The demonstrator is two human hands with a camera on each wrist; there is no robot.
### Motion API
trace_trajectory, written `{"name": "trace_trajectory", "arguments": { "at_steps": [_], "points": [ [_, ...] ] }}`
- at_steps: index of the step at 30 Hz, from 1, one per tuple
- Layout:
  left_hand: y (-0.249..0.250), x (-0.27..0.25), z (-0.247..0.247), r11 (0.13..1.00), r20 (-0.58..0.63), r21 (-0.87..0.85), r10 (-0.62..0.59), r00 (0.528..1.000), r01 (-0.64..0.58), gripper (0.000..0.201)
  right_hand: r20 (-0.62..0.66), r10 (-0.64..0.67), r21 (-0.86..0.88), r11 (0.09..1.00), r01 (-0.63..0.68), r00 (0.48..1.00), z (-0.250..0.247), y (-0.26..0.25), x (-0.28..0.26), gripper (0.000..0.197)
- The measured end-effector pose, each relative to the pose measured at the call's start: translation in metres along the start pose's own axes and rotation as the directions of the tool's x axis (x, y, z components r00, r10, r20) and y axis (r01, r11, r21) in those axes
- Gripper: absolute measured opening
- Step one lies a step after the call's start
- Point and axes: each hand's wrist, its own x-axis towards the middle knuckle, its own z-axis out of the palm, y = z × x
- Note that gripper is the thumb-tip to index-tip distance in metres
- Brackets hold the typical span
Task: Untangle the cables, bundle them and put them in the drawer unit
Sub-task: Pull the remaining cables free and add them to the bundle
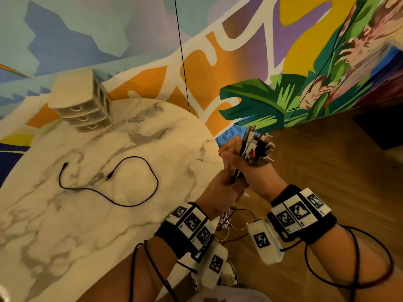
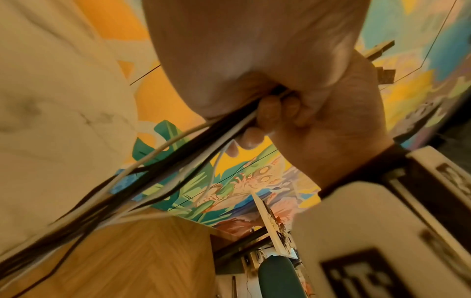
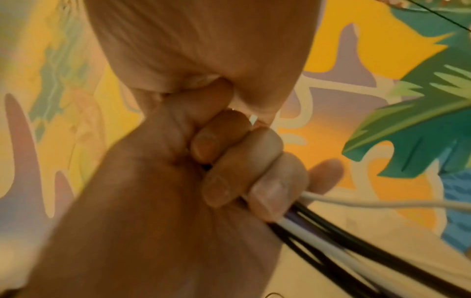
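A bundle of black and white cables stands beyond the table's right edge, its plugs fanning out on top. My right hand grips it just under the plugs. My left hand grips the same strands directly below. The left wrist view shows the cables trailing down out of curled fingers. In the right wrist view, fingers wrap the strands. The loose ends hang tangled under my hands. One black cable lies looped on the marble table. The white drawer unit stands at the far left, its drawers closed.
A painted mural wall runs behind the round table. Wooden floor lies to the right and below my hands. Two thin black lines hang down in front of the wall. Wrist-device cords loop around both forearms.
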Motion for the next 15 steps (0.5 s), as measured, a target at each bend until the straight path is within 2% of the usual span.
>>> {"name": "trace_trajectory", "arguments": {
  "at_steps": [2,4,5,6,8,9,11,13,15],
  "points": [
    [0.000,0.004,0.003,0.999,-0.005,-0.030,0.040,0.999,-0.040,0.015,0.014,0.030,-0.048,0.998,-0.029,0.999,-0.001,0.003,-0.004,0.025],
    [0.010,0.009,0.008,0.980,-0.085,-0.145,0.124,0.989,-0.135,0.011,0.052,0.092,-0.117,0.989,-0.085,0.994,-0.002,0.004,-0.005,0.019],
    [0.015,0.011,0.008,0.967,-0.139,-0.183,0.150,0.979,-0.175,0.019,0.088,0.127,-0.144,0.983,-0.113,0.988,-0.005,0.004,-0.005,0.013],
    [0.016,0.011,0.007,0.962,-0.165,-0.185,0.171,0.971,-0.201,0.024,0.122,0.133,-0.164,0.980,-0.112,0.984,-0.008,0.000,-0.005,0.019],
    [0.017,0.008,0.002,0.982,-0.161,-0.088,0.154,0.975,-0.169,0.023,0.152,0.081,-0.148,0.987,-0.058,0.985,-0.016,-0.008,-0.005,0.061],
    [0.017,0.006,0.001,0.991,-0.155,-0.026,0.126,0.980,-0.132,0.024,0.113,0.059,-0.109,0.993,-0.046,0.992,-0.019,-0.014,-0.005,0.078],
    [0.015,0.005,-0.001,0.996,-0.159,0.036,0.091,0.983,-0.086,0.026,0.073,-0.008,-0.081,0.997,0.014,0.997,-0.022,-0.025,-0.005,0.090],
    [0.018,0.006,0.003,0.993,-0.160,0.077,0.106,0.981,-0.095,0.023,0.101,-0.082,-0.223,0.969,0.103,0.992,-0.020,-0.031,-0.003,0.080],
    [0.025,0.008,0.007,0.992,-0.185,0.117,0.074,0.980,-0.053,0.014,0.129,-0.110,-0.376,0.914,0.152,0.985,-0.017,-0.034,-0.001,0.057]
  ]
}}
